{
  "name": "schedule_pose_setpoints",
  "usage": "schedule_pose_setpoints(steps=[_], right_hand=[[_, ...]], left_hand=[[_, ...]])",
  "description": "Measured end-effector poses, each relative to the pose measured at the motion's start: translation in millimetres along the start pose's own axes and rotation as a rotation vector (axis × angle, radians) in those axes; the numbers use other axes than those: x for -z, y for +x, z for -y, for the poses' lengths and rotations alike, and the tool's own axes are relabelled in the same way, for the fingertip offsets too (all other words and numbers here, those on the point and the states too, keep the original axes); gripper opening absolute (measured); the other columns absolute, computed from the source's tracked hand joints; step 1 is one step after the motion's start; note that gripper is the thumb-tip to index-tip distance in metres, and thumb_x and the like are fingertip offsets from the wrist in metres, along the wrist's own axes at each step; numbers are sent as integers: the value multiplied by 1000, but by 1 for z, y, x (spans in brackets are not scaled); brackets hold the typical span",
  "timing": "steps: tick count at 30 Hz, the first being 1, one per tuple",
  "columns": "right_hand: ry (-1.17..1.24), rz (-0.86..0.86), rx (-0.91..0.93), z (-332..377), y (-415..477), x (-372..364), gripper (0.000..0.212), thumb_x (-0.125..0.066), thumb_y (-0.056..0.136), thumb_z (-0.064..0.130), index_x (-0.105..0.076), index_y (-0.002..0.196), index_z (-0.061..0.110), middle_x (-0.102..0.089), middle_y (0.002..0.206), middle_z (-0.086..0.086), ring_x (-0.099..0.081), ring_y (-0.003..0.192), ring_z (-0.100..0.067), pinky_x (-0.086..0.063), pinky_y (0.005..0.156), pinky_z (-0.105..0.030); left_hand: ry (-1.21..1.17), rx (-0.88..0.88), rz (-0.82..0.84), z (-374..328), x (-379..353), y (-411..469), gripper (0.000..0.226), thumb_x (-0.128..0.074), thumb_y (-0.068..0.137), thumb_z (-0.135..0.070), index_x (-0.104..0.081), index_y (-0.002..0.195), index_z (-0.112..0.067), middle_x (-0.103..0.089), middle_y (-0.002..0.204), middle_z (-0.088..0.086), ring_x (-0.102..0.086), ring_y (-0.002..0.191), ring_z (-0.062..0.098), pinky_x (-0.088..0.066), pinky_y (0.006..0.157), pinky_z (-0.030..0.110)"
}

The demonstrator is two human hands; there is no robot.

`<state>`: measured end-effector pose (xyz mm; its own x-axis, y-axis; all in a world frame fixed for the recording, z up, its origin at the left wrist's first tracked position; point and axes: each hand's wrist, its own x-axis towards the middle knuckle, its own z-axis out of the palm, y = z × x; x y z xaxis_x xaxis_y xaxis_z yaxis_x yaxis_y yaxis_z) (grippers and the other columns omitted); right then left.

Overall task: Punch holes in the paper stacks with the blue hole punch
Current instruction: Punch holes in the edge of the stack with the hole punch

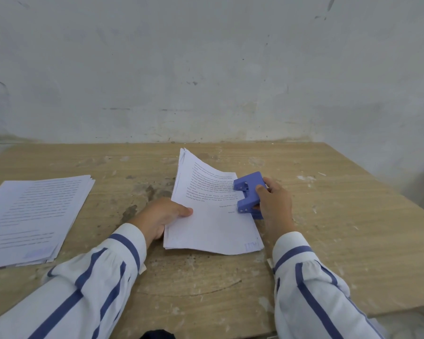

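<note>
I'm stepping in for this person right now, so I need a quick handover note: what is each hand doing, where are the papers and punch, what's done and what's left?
Left hand: grips the centre paper stack at its left edge, lifting that side.
Right hand: holds the blue hole punch at the stack's right edge.
Second stack: lies flat at the table's left, untouched.
Done: punch lined up on the centre stack; no holes visible.
Left: press the punch, then probably the second stack.

bare workroom: scuffed wall [206, 69], worn table [328, 216]
</note>
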<state>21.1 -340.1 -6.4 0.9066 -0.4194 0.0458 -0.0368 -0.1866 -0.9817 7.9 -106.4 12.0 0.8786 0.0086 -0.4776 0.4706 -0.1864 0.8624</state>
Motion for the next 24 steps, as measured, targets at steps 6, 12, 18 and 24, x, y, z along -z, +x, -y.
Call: schedule_pose_setpoints(steps=[6, 12, 18, 24], right_hand=[[26, 0, -5, 3, -2, 0, 34, -49, 86, 16, -63, 113, 32, -68, 79, 6, -63, 63, -16, -55, 50, -29], [32, 13, -7, 3, -3, 1, 34, -49, 86, 17, -61, 116, 29, -68, 86, 0, -64, 65, -16, -49, 45, -24], [-48, 8, 0, 4, 0, 2, 33, -50, 88, 18, -56, 119, 27, -66, 89, 1, -65, 69, -16, -51, 47, -26], [-337, -20, 47, 18, 21, 3, 36, -48, 87, 18, -51, 123, 19, -58, 102, 4, -53, 68, -7, -37, 49, -22]], left_hand=[[-39, 6, -4, 1, 1, 1, 26, -69, 84, -10, -66, 110, -8, -72, 106, 13, -68, 95, 35, -52, 91, 51], [-26, 7, -48, 2, 1, 4, 26, -65, 88, -15, -64, 112, -7, -71, 104, 13, -68, 90, 33, -55, 81, 44], [4, 10, -58, 0, -1, 2, 27, -64, 88, -16, -63, 114, -7, -70, 108, 14, -67, 94, 34, -53, 90, 50], [42, 9, -66, 0, -1, 1, 27, -63, 89, -18, -62, 114, -9, -68, 113, 12, -65, 98, 34, -50, 95, 51]])
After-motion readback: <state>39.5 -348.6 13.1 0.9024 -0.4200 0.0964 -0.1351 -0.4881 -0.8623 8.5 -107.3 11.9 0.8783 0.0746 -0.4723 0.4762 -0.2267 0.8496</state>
